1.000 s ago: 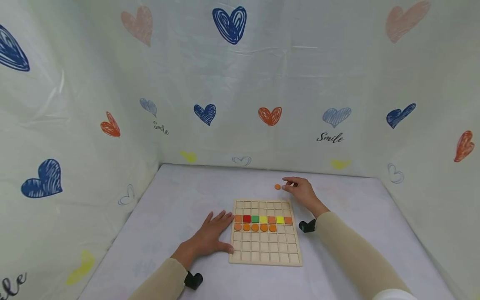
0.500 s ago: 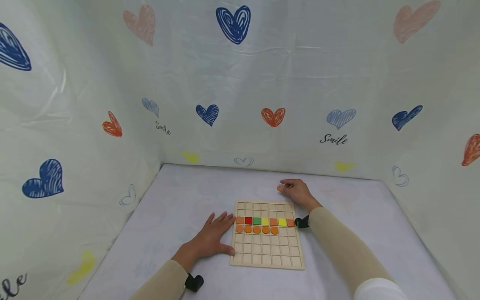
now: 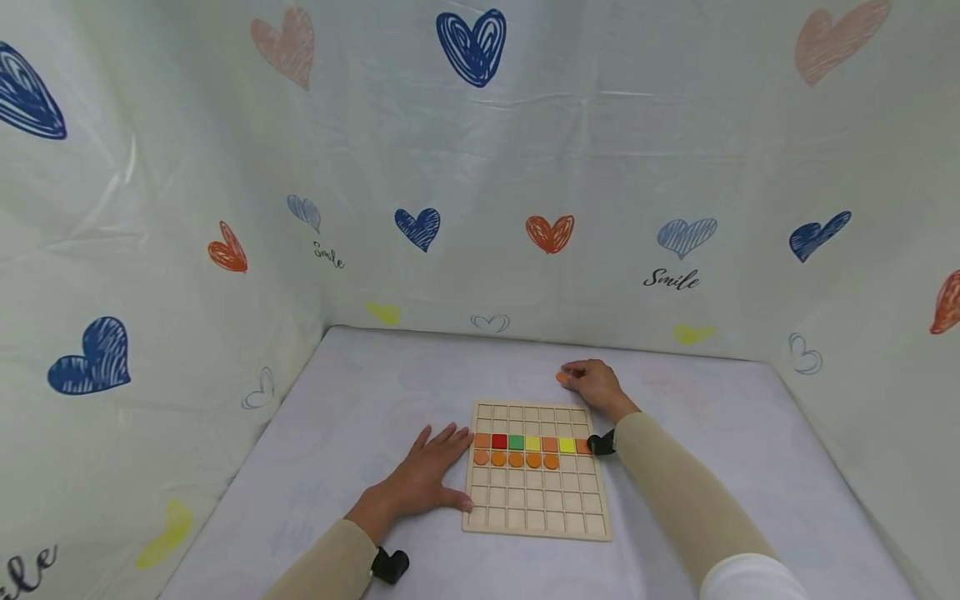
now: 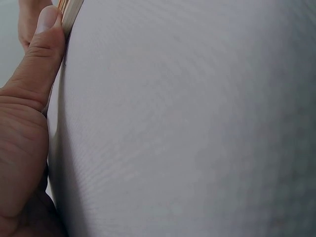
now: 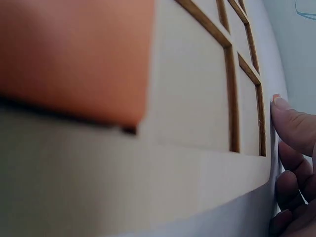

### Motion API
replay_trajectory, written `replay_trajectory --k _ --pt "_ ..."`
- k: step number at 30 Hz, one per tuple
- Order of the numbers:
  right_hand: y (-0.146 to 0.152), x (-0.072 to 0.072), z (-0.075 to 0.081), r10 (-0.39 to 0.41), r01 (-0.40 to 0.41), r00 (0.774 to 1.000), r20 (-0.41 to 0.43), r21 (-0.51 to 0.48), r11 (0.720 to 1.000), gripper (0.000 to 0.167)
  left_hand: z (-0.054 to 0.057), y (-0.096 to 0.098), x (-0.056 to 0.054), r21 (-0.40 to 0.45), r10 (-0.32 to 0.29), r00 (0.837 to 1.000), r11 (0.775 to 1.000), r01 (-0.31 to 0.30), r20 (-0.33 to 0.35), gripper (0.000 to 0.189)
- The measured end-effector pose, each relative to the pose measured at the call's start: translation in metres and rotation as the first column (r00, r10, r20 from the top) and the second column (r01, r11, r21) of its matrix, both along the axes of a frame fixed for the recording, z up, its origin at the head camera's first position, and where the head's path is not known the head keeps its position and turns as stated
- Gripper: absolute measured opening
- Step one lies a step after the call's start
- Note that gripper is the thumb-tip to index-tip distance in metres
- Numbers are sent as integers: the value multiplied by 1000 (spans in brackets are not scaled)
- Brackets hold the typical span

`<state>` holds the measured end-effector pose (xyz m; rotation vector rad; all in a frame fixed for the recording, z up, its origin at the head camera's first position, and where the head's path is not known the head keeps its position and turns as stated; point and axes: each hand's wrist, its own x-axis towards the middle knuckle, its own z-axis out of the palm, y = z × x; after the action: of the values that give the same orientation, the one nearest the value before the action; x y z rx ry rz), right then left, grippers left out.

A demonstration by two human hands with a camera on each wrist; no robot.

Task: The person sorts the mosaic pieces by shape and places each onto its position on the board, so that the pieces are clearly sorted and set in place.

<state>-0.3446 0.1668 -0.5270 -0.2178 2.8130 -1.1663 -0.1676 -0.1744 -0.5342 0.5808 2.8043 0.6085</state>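
Observation:
A wooden grid board (image 3: 537, 500) lies on the table with a row of coloured square tiles (image 3: 516, 442) across it. Below that row sit several round orange discs (image 3: 533, 460) in the left cells. My left hand (image 3: 420, 475) rests spread along the board's left side, fingertips and thumb at its edge; the left wrist view shows the thumb (image 4: 42, 59) against that edge. Beyond the board's far right corner, my right hand (image 3: 597, 385) pinches a loose orange disc (image 3: 561, 377), low over the table. The right wrist view shows an orange sliver at its thumb tip.
A pale cloth covers the table (image 3: 420, 375). Behind and beside it hangs a white curtain (image 3: 480, 150) printed with hearts. A black wrist-worn piece (image 3: 602, 443) on the right overlaps the board's right edge in the head view.
My right hand has come left to the loose orange disc, and its fingers have closed on it. The left hand stays at the board; the head view has shifted slightly.

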Motion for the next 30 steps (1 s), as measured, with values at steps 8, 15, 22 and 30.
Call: replay_trajectory --k 8,15,22,30 --pt "-1 2 1 -4 5 999 -39 25 1000 26 1 1 1 1 9 1000 1000 -9 6 117" --pt "0 5 10 -9 9 1000 -2 -63 998 28 1 0 1 -5 7 1000 1000 -7 4 117" --pt "2 11 20 -23 20 1000 -21 -120 993 26 1 0 2 -10 6 1000 1000 -6 1 116" --pt "3 23 34 -64 64 998 5 -192 979 29 0 2 1 -15 9 1000 1000 -9 5 116"
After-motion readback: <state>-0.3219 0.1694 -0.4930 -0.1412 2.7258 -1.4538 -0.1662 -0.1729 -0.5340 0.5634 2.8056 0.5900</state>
